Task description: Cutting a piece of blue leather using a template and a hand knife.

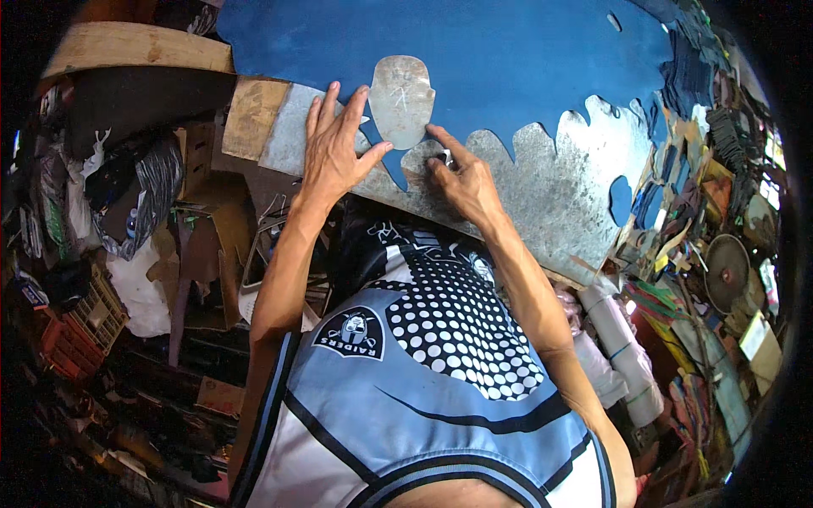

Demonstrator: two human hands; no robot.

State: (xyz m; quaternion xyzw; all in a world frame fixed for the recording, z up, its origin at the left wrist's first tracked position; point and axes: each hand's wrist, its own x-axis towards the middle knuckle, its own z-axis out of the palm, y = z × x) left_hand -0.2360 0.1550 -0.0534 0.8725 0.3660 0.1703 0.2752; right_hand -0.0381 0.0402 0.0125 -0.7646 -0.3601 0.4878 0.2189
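Note:
A flat grey metal template (403, 102), rounded with small notches at its sides, lies on a large blue sheet (508, 51) near the sheet's scalloped edge. My left hand (334, 148) lies spread at the template's left side, fingertips at its edge and on the blue sheet, thumb toward its lower end. Close to the template's lower right, my right hand (466, 182) has its index finger stretched to the edge. Its other fingers curl around something small, of which only a pale bit shows; its kind is hidden. Pointed blue strips stick out below the template.
Beneath the sheet is a scuffed metal plate (542, 195) forming the worktop, with a loose blue piece (621, 201) at its right. Stacked dark cut pieces (690, 80) stand farther right, near a round fan (727, 271). A red crate (72, 347) sits low at left.

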